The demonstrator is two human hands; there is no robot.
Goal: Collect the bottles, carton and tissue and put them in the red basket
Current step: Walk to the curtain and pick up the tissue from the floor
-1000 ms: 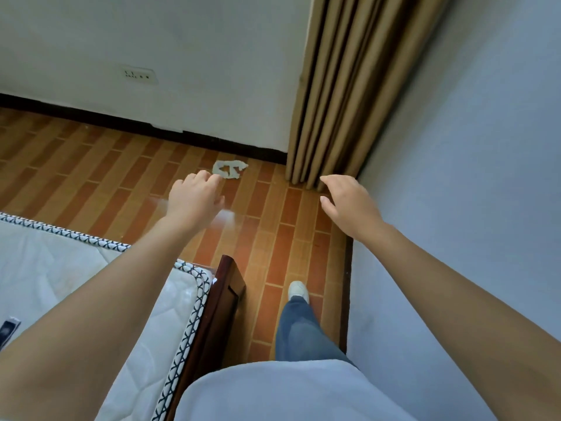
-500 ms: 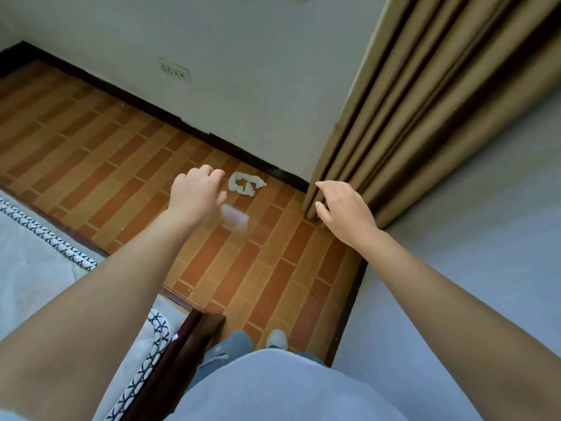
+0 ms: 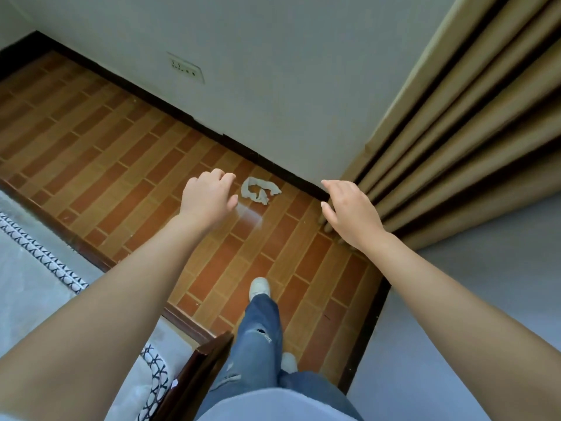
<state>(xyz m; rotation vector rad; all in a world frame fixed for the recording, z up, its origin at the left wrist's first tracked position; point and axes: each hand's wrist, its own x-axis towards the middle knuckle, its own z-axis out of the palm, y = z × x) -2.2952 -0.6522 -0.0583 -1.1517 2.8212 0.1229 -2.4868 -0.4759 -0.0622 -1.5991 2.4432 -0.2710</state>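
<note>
Head view: a person walks up to a crumpled tissue [image 3: 259, 191] on the floor [image 3: 100, 165], both hands empty.
The tissue lies near the wall, close to the curtain [image 3: 455, 141]. The left hand [image 3: 209, 197] is loosely curled, the right hand [image 3: 349, 209] spread, neither grip holding anything; bending low and pinching the bunched middle should lift it whole.

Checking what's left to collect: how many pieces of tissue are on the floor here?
1. The tissue lies crumpled on the tiled floor near the dark baseboard, between the two hands. More could be hidden outside the view.
</note>
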